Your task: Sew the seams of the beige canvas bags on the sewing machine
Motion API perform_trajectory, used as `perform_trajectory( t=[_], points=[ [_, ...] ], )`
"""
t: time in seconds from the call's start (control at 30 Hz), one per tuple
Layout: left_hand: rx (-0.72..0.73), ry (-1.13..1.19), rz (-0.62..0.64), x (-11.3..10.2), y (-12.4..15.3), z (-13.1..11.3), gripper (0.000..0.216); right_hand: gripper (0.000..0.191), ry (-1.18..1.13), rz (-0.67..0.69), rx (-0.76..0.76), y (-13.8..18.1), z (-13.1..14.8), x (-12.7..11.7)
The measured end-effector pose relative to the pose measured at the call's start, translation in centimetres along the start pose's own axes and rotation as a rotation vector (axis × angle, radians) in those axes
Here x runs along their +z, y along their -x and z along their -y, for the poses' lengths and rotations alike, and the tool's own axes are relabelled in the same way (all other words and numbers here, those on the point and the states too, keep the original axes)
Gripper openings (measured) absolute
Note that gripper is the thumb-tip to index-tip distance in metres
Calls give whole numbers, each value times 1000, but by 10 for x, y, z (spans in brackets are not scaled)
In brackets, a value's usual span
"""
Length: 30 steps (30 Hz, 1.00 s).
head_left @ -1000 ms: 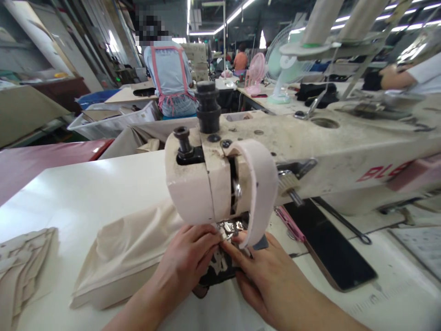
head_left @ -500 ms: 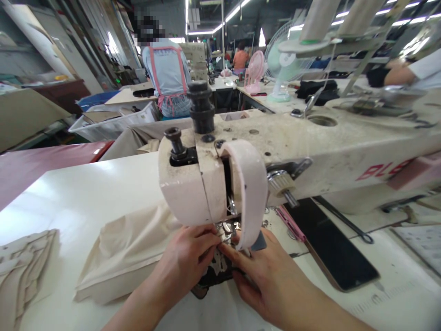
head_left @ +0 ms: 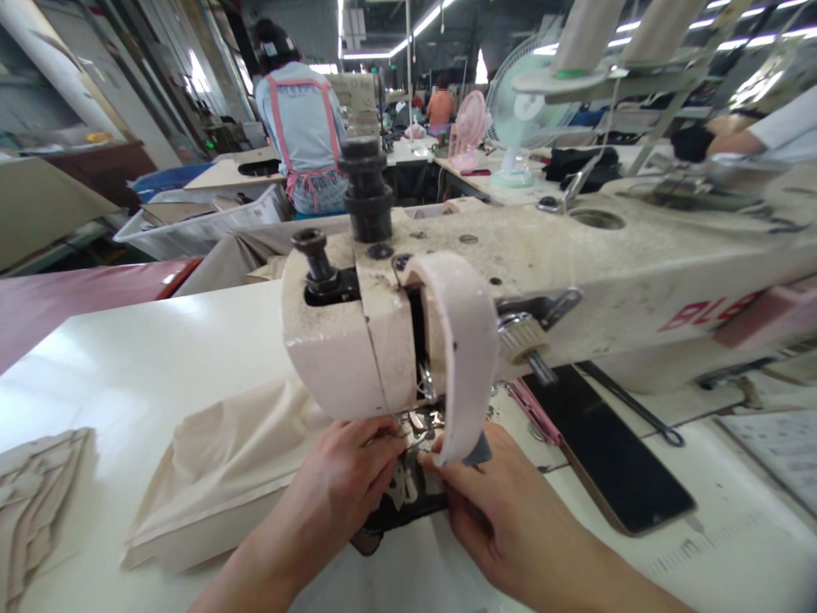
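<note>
Both hands meet under the sewing machine (head_left: 574, 272) head, at 6 o'clock of the view. The left hand (head_left: 341, 477) and right hand (head_left: 504, 519) are close together, fingertips pinched on the dark piece (head_left: 399, 511). It lies on the worktop (head_left: 159, 358) w/ its far edge at the presser foot (head_left: 418, 423). The head hides part of the fingertips, so exact grip can't be told.

To do it well, I judge: keep the piece flat and taut betw. both hands, edge square to the foot, fingertips off the needle line. Feed lightly, no tugging. Keep the beige fabric (head_left: 217, 460) at 9 o'clock and the phone (head_left: 613, 460) at 3 o'clock out of the way.

Vs 1 s ago: hands stay at the foot. The right index no longer reaches far under the head; it sits drawn back, thumb tip up by the pink guard (head_left: 469, 349). The machine head shows a bit further toward 9 o'clock, prob. a head turn. Piece approx. same spot.
</note>
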<state>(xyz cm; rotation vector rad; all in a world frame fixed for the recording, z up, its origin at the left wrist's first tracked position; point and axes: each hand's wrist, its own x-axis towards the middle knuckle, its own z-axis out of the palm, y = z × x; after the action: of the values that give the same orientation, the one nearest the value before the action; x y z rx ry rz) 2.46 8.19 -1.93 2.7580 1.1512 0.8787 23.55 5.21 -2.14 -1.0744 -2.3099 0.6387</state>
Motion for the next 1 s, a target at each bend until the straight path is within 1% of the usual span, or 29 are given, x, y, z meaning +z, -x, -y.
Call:
perform_trajectory(
  t=[0.1,0.23,0.37,0.53,0.63,0.73,0.8,0.87,1.0],
  points=[
    [-2,22,24,-3,-3,-2,27,55,-14,-21,20,-1,-1,0],
    [-18,82,49,-3,-4,0,24,64,64,28,21,-4,2,0],
    [-55,120,8,3,0,4,17,62,52,-4,18,-1,1,1],
    [-64,116,-24,6,2,4,17,59,-8,-52,67,1,-4,2],
    [-60,108,-40,6,3,4,17,61,-7,-59,56,0,-4,2],
    [-65,103,-36,5,4,4,17,67,23,-20,36,-2,-3,1],
    [-77,123,-9,5,4,4,16,70,67,25,23,-3,-1,1],
    [-84,150,3,4,3,3,16,69,111,51,12,-4,0,1],
    [-99,162,-16,3,1,2,19,64,176,48,-9,-4,0,1]
  ],
)
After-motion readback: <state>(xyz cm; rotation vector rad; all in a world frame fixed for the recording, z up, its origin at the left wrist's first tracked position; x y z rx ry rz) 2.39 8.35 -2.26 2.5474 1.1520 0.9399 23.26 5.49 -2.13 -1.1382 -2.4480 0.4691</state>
